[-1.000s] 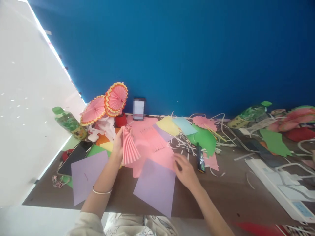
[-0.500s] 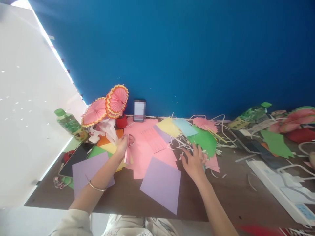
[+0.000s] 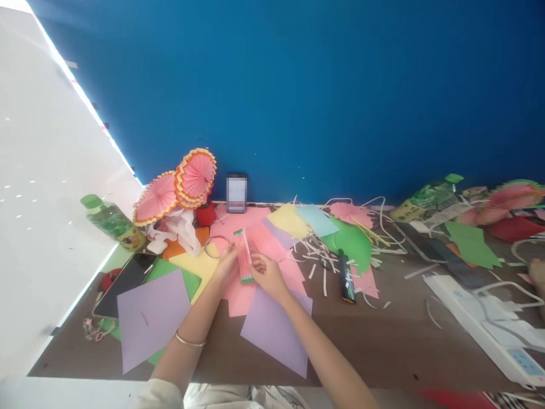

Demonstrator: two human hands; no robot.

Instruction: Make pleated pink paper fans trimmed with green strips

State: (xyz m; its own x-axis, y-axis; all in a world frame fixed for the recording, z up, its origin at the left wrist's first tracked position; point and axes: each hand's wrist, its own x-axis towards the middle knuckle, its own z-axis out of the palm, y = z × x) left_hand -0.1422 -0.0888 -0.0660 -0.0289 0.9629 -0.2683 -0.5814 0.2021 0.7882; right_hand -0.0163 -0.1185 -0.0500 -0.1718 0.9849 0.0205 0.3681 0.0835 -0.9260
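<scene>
Between my two hands stands a pleated strip of pink paper (image 3: 244, 262) with green and white ends, folded like an accordion. My left hand (image 3: 229, 263) grips its left side, fingers closed. On the other side, my right hand (image 3: 266, 274) pinches the folds near their lower right. A thin ring (image 3: 215, 246), perhaps a roll of tape, is just left of my left fingers. Below both hands lie pink sheets (image 3: 238, 304) and a purple square sheet (image 3: 276, 335). A dark, stick-shaped thing with a coloured pattern (image 3: 346, 278) rests to the right, among paper scraps.
Two pink paper fans (image 3: 196, 177) stand at the back left, near a green-capped bottle (image 3: 113, 221). A phone (image 3: 237, 193) leans on the blue wall. Paper strips (image 3: 315, 250) litter the middle right. A white power strip (image 3: 477, 329) with cables lies at the right.
My right hand has left the scraps on the right and moved left to the pleated paper, uncovering the dark stick-shaped thing. My left hand has shifted slightly right, turning the folded paper into view.
</scene>
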